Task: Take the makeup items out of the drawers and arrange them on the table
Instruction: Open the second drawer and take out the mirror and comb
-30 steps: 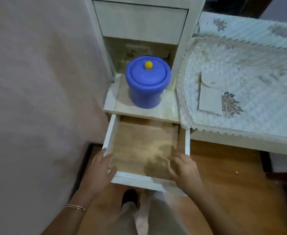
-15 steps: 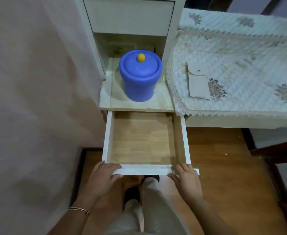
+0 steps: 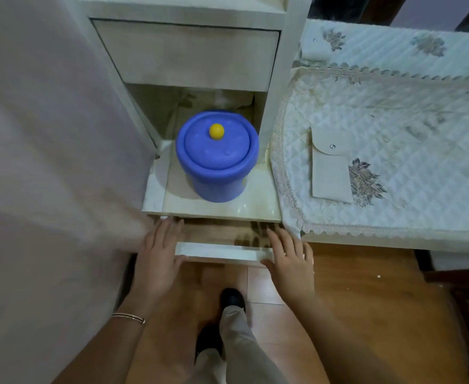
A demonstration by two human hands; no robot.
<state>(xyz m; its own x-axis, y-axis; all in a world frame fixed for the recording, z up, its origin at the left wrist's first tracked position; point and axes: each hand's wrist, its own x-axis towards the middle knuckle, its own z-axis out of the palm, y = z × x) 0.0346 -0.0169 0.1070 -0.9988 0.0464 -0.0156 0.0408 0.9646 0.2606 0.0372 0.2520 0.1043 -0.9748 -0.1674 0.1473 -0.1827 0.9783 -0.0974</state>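
The lower drawer point(image 3: 222, 252) of a white cabinet is almost pushed in, and the strip of its wooden bottom that still shows holds nothing. My left hand point(image 3: 158, 253) lies flat against the drawer front's left end with straight fingers. My right hand point(image 3: 290, 256) lies flat against its right end, fingers spread. Above them a closed upper drawer point(image 3: 189, 51) sits over an open shelf. No makeup item shows in the drawers. A beige snap pouch point(image 3: 330, 167) lies on the table's quilted cloth point(image 3: 394, 134) to the right.
A blue lidded tub point(image 3: 216, 156) with a yellow knob stands on the cabinet's shelf. A pale wall point(image 3: 48, 162) closes in on the left. Wooden floor point(image 3: 352, 300) and my shoe point(image 3: 232, 299) lie below. Dark furniture point(image 3: 460, 284) stands at the right edge.
The drawer has slid from fully pulled out to nearly closed. Both hands went from gripping its front rim to lying flat against the front.
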